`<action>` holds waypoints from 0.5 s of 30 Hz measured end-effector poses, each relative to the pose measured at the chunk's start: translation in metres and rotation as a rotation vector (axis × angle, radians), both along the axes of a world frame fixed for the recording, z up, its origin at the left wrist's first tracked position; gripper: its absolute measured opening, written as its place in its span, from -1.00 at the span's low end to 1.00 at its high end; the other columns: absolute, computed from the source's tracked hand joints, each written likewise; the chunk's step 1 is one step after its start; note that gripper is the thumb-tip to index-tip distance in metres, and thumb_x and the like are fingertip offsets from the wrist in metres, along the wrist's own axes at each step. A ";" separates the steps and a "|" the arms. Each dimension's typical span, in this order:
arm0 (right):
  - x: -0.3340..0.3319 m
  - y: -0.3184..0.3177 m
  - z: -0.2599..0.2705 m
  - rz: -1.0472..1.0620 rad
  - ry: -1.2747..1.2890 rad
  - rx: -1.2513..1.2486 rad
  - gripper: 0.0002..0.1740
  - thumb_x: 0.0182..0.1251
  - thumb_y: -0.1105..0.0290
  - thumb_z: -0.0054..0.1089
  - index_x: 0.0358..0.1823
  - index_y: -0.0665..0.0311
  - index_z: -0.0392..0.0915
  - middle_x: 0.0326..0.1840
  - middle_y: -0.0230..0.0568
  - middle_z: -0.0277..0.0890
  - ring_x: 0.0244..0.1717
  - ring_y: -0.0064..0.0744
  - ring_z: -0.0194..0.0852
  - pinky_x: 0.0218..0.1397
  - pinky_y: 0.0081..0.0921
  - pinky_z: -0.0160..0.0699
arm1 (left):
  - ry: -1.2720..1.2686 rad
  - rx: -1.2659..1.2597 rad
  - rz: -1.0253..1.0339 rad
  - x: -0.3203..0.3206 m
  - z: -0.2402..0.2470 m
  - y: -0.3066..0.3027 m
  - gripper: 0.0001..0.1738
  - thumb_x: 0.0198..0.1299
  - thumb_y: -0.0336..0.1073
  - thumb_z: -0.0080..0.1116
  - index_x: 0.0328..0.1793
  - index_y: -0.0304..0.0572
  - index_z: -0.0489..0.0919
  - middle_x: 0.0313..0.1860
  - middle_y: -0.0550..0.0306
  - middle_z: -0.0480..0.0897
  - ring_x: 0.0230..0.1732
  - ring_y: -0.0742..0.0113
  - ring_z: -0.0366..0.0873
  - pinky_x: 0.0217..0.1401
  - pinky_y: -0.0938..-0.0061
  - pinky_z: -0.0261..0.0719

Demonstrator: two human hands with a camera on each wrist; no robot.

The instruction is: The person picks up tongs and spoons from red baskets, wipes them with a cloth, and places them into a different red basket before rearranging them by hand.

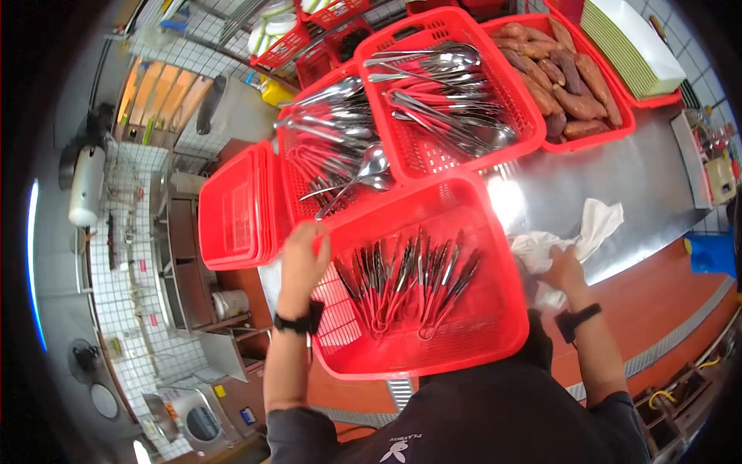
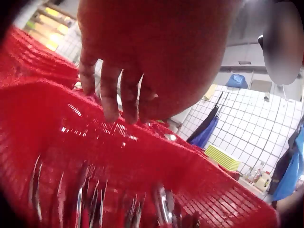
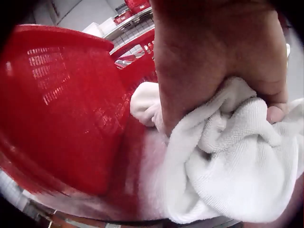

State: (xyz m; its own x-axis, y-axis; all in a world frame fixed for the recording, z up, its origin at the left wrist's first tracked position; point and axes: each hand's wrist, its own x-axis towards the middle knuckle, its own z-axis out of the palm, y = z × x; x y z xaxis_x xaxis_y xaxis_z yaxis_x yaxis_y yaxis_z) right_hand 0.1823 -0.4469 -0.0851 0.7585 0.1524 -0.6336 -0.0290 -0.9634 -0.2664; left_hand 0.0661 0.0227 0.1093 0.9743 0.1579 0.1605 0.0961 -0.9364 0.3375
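Note:
A large red basket (image 1: 495, 309) stands at the table's front edge, tongs (image 1: 386, 278) lying fanned on its bottom. My left hand (image 1: 304, 259) is at its back left corner; in the left wrist view that hand (image 2: 128, 71) has its fingers pointing down by the rim (image 2: 61, 92), and I cannot tell whether they touch it. To the right of the basket my right hand (image 1: 566, 271) grips a white cloth (image 1: 601, 224). The right wrist view shows the cloth (image 3: 247, 166) bunched under the right hand (image 3: 218, 61), beside the basket's wall (image 3: 71, 109).
Behind stand two red baskets of spoons and tongs (image 1: 456, 93) (image 1: 332, 139), and one of sweet potatoes (image 1: 572, 85). Stacked red baskets (image 1: 236, 205) are at the left. A stack of green-edged trays (image 1: 634, 46) stands at the back right. The steel table (image 1: 641, 185) extends right.

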 end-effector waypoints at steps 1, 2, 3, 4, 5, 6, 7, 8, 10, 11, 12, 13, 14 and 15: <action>0.009 -0.001 0.001 0.046 0.006 0.000 -0.14 -0.13 -0.07 0.55 0.17 0.28 0.45 0.24 0.43 0.31 0.20 0.25 0.46 0.22 -0.13 0.55 | -0.023 0.042 -0.066 0.037 0.000 0.013 -0.84 0.12 -0.47 0.18 -0.16 -0.29 0.59 -0.15 -0.13 0.64 -0.06 -0.10 0.60 0.04 0.19 0.56; 0.016 -0.003 0.000 0.092 0.009 -0.001 -0.18 -0.13 -0.10 0.54 0.12 0.25 0.51 0.20 0.41 0.35 0.16 0.21 0.50 0.18 -0.14 0.58 | -0.013 0.136 -0.088 0.070 -0.005 0.027 -0.81 0.10 -0.44 0.20 -0.14 -0.26 0.58 -0.12 -0.11 0.62 -0.04 -0.10 0.58 0.05 0.15 0.55; 0.018 -0.005 -0.009 0.125 -0.033 0.014 -0.23 -0.13 -0.15 0.51 0.05 0.21 0.57 0.17 0.38 0.38 0.11 0.17 0.53 0.13 -0.16 0.61 | 0.058 0.211 -0.050 0.101 -0.012 0.043 -0.74 0.08 -0.41 0.23 -0.07 -0.22 0.58 -0.06 -0.09 0.62 0.02 -0.11 0.58 0.07 0.16 0.55; 0.020 -0.004 -0.015 0.107 -0.026 0.018 -0.23 -0.13 -0.15 0.51 0.05 0.21 0.57 0.17 0.38 0.38 0.11 0.17 0.53 0.13 -0.16 0.61 | 0.040 0.361 -0.059 0.129 -0.025 0.063 -0.63 0.07 -0.36 0.26 0.05 -0.13 0.57 0.06 -0.05 0.60 0.12 -0.07 0.55 0.10 0.11 0.54; 0.021 -0.003 -0.018 0.098 -0.055 0.007 -0.22 -0.13 -0.17 0.50 0.06 0.20 0.57 0.17 0.38 0.37 0.11 0.16 0.53 0.12 -0.15 0.61 | 0.172 0.482 0.054 0.154 -0.031 0.071 -0.49 0.06 -0.31 0.30 0.20 -0.05 0.52 0.23 -0.05 0.53 0.26 -0.05 0.48 0.21 -0.04 0.48; 0.022 -0.002 -0.021 0.090 -0.083 -0.007 -0.21 -0.14 -0.18 0.49 0.07 0.18 0.57 0.17 0.38 0.36 0.10 0.16 0.54 0.10 -0.14 0.62 | 0.308 0.632 0.219 0.177 -0.041 0.079 -0.39 0.07 -0.24 0.31 0.31 0.04 0.47 0.36 -0.04 0.43 0.37 -0.07 0.39 0.29 -0.21 0.37; 0.022 -0.003 -0.025 0.109 -0.093 -0.016 -0.21 -0.11 -0.16 0.50 0.09 0.19 0.53 0.19 0.37 0.32 0.08 0.18 0.54 0.09 -0.12 0.63 | 0.335 0.671 0.291 0.196 -0.047 0.085 -0.30 0.07 -0.20 0.31 0.41 0.14 0.41 0.48 -0.02 0.29 0.47 -0.09 0.25 0.36 -0.26 0.27; 0.021 -0.004 -0.028 0.090 -0.082 -0.021 -0.21 -0.11 -0.16 0.50 0.09 0.19 0.53 0.19 0.37 0.32 0.08 0.18 0.54 0.09 -0.12 0.63 | 0.396 0.703 0.400 0.216 -0.054 0.088 -0.23 0.06 -0.19 0.31 0.47 0.22 0.36 0.55 -0.06 0.17 0.55 -0.09 0.12 0.39 -0.24 0.22; 0.020 -0.006 -0.030 0.113 -0.096 0.036 -0.22 -0.09 -0.12 0.51 0.11 0.18 0.49 0.20 0.34 0.28 0.05 0.17 0.55 0.07 -0.14 0.64 | 0.342 0.804 0.467 0.239 -0.074 0.103 -0.10 0.04 -0.19 0.32 0.57 0.29 0.21 0.60 -0.21 0.04 0.62 -0.11 -0.04 0.40 -0.25 0.17; 0.021 -0.008 -0.022 0.122 -0.077 0.076 -0.26 -0.04 -0.03 0.52 0.12 0.17 0.46 0.17 0.30 0.29 0.02 0.12 0.58 0.03 -0.17 0.65 | 0.318 0.767 0.440 0.248 -0.064 0.086 -0.03 0.02 -0.22 0.35 0.59 0.32 0.14 0.62 -0.19 0.03 0.63 -0.08 -0.05 0.41 -0.25 0.17; 0.023 -0.007 -0.018 0.109 -0.068 0.065 -0.26 -0.04 -0.03 0.52 0.12 0.17 0.46 0.17 0.30 0.29 0.02 0.12 0.58 0.03 -0.17 0.65 | 0.365 0.874 0.455 0.261 -0.061 0.083 -0.01 -0.01 -0.24 0.39 0.58 0.33 0.15 0.63 -0.17 0.03 0.64 -0.03 -0.05 0.41 -0.23 0.18; 0.025 -0.004 -0.016 0.132 -0.066 0.040 -0.30 -0.05 0.01 0.52 0.09 0.17 0.48 0.14 0.29 0.30 -0.01 0.10 0.58 0.01 -0.19 0.66 | 0.430 0.910 0.496 0.271 -0.049 0.060 0.01 -0.04 -0.23 0.44 0.57 0.29 0.16 0.63 -0.12 0.07 0.63 0.05 0.01 0.43 -0.21 0.17; 0.027 -0.001 -0.012 0.156 -0.062 0.017 -0.33 -0.05 0.06 0.53 0.07 0.18 0.49 0.12 0.28 0.30 -0.03 0.09 0.59 -0.01 -0.20 0.66 | 0.487 1.006 0.492 0.277 -0.041 0.052 -0.02 -0.03 -0.19 0.45 0.55 0.24 0.18 0.59 -0.08 0.17 0.60 0.10 0.09 0.41 -0.16 0.20; 0.029 0.000 -0.007 0.119 -0.081 0.064 -0.44 -0.07 0.19 0.54 -0.03 0.19 0.53 0.04 0.22 0.33 -0.09 0.08 0.60 -0.06 -0.19 0.66 | 0.450 1.054 0.400 0.276 -0.054 0.085 0.00 -0.05 -0.15 0.48 0.55 0.22 0.20 0.54 -0.01 0.27 0.57 0.13 0.15 0.37 -0.14 0.22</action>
State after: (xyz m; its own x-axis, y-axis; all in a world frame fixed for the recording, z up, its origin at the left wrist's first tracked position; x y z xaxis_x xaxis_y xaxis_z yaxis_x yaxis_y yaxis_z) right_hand 0.2111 -0.4466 -0.0923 0.7813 0.2820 -0.5568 0.1082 -0.9398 -0.3242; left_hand 0.3422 0.1074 0.0551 0.8883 0.4564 0.0513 0.3538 -0.6086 -0.7102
